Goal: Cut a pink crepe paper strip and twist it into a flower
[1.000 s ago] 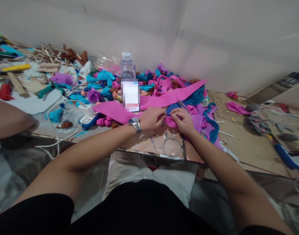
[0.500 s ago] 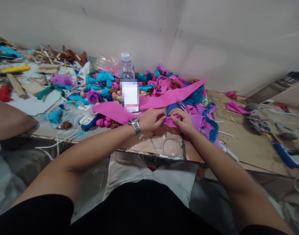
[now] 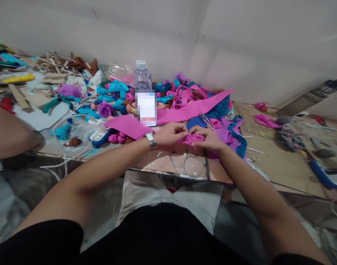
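Observation:
My left hand (image 3: 170,133), with a metal watch on its wrist, pinches one end of a crumpled piece of pink crepe paper (image 3: 192,138). My right hand (image 3: 208,137) is closed on the other end, fingers curled over the paper. Both hands meet just above the table's front part. A long pink paper strip (image 3: 185,110) lies flat right behind them, with a dark blue sheet (image 3: 196,122) beside it.
A water bottle (image 3: 142,79) stands behind a phone (image 3: 146,108). Heaps of paper flowers (image 3: 113,99) in pink, blue and purple fill the back. A clear tape ring (image 3: 192,166) lies by the front edge. Another person's arm (image 3: 11,132) rests at left. White cable (image 3: 63,147) loops nearby.
Both hands have drawn slightly toward me with the pink paper, which is now more bunched and twisted between them. My right hand has turned lower over it.

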`<state>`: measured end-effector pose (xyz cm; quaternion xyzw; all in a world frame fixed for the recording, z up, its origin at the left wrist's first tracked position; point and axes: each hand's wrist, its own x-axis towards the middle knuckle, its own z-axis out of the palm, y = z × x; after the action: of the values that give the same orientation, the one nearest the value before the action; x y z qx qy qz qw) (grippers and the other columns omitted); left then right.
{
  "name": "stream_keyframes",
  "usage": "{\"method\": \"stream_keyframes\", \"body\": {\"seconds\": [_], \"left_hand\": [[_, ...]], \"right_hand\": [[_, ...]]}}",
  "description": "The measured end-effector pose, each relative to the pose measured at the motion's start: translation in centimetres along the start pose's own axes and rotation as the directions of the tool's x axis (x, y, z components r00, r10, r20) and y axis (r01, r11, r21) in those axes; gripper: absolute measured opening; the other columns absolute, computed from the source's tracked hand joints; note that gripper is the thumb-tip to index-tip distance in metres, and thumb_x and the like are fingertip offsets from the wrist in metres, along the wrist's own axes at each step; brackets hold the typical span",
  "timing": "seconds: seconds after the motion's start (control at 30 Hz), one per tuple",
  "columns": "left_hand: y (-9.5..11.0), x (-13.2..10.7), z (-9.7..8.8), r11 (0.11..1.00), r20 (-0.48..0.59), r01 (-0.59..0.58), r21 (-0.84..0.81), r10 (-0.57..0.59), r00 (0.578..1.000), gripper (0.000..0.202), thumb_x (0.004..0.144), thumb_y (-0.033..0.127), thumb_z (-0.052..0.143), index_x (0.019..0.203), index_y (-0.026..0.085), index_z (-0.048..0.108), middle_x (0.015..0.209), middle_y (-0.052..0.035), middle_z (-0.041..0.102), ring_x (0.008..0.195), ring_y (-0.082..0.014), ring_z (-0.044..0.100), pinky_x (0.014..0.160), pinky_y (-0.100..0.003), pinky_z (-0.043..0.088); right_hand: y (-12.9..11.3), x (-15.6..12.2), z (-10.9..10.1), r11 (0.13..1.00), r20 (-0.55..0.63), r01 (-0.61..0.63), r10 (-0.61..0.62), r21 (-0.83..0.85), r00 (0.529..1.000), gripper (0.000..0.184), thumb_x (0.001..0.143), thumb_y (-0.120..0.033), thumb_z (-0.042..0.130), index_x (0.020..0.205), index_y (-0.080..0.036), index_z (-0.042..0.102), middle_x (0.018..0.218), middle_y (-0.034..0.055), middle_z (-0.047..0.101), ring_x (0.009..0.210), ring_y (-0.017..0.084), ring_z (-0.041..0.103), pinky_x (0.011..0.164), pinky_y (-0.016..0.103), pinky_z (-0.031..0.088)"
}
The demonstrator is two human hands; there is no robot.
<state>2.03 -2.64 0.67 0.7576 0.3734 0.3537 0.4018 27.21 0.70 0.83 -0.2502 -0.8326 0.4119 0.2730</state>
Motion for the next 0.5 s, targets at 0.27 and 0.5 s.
{"method": "stream_keyframes", "body": {"seconds": [0.27, 0.5], "left_hand": [[0.0, 0.5, -0.6, 0.973, 0.033, 0.063, -0.223, -0.057, 0.998, 0.032, 0.086, 0.045, 0.071, 0.092, 0.014, 0.072, 0.094, -0.0033, 0.070, 0.085, -0.0140, 0.060, 0.086, -0.030, 0.046], [0.9, 0.4, -1.0, 0.929, 0.096, 0.123, -0.350, -0.095, 0.991, 0.032, 0.082, 0.045, 0.077, 0.090, 0.015, 0.072, 0.091, -0.0024, 0.068, 0.082, -0.0136, 0.057, 0.086, -0.031, 0.045]], "right_hand": [[0.3, 0.2, -1.0, 1.000, 0.063, -0.024, 0.023, 0.009, 0.998, 0.042, 0.073, -0.052, 0.093, 0.098, -0.022, 0.080, 0.114, 0.0091, 0.076, 0.112, 0.029, 0.071, 0.105, 0.044, 0.054], [0.0, -0.2, -1.2, 0.958, 0.052, -0.172, 0.164, 0.230, 0.985, 0.055, 0.065, -0.062, 0.095, 0.099, -0.020, 0.080, 0.111, 0.0066, 0.076, 0.102, 0.026, 0.070, 0.097, 0.040, 0.055]]}}
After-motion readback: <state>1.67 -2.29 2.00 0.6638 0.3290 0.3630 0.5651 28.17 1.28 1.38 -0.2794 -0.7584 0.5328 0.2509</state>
